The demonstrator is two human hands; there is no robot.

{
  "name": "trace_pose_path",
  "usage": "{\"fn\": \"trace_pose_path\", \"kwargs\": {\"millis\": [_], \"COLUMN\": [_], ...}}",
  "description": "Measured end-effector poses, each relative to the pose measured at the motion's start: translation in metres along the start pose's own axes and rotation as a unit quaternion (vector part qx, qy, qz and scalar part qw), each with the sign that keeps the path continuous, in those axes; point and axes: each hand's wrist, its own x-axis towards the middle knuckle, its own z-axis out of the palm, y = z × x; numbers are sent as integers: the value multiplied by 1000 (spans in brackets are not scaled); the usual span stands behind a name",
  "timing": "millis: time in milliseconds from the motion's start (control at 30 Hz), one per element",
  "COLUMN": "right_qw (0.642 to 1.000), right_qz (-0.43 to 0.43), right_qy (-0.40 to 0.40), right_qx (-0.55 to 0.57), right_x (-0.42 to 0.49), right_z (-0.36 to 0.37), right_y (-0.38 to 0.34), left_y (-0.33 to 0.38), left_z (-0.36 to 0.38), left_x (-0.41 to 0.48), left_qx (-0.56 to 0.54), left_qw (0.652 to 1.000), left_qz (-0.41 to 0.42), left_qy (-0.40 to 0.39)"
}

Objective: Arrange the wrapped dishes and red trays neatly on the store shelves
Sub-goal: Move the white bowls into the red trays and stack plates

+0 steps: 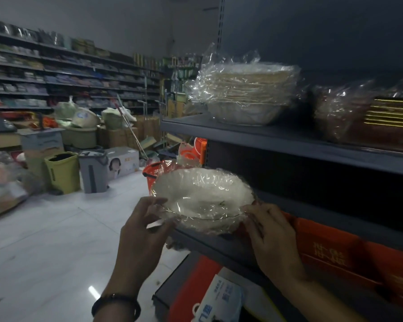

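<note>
Both hands carry one wrapped dish (203,196), a shallow white plate with a wavy rim, sealed in crinkled clear film that catches the light in bright creases. The left hand (144,231) cups the near-left rim, thumb on top and fingers curled under; the right hand (272,233) pinches the right rim the same way, so the dish sits level between them, probably because slick film over a smooth plate would slide out of a one-sided grip. It hangs at the front edge of the middle shelf (221,249), just beyond the fingertips; I cannot tell whether its underside already touches the board. Right of the right hand, on that same shelf, lie flat red trays (330,249) with gold lettering, laid side by side along the front. Above both hands, on the upper shelf (289,142), stands a wrapped stack of dishes (247,94), pale and nested, its loose film puffed up and knotted at the top. Further right of it sits a darker film-wrapped bundle (368,119) with gold-striped edges, too dim to name. Beyond the left hand, on the pale tiled floor, an orange basket (153,174) shows behind the dish. By my reading the dish is being brought in to be set down, so placing seems only just begun.
</note>
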Motion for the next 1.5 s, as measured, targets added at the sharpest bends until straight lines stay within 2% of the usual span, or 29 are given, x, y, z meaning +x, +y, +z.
{"fn": "trace_pose_path", "kwargs": {"millis": [200,533,667,800,1000,1333,1500], "right_qw": [996,993,989,990,994,997,996], "right_qz": [-4,-61,-84,-92,-49,18,51], "right_qy": [-35,22,2,-17,83,72,62], "right_qx": [80,96,124,106,58,-30,-49], "right_x": [6,40,67,95,161,273,309], "right_z": [-50,-123,-164,-198,-214,-212,-182], "right_y": [-41,-100,-123,-141,-140,-113,-87], "left_y": [60,178,215,253,288,297,278], "left_z": [-44,-87,-92,-91,-58,18,44], "left_x": [-21,-30,-20,-4,40,172,224], "left_qx": [34,7,8,10,-21,-159,-105], "left_qw": [999,991,982,978,977,976,985], "left_qz": [35,128,175,210,212,141,131], "left_qy": [17,42,65,15,5,-37,-36]}}
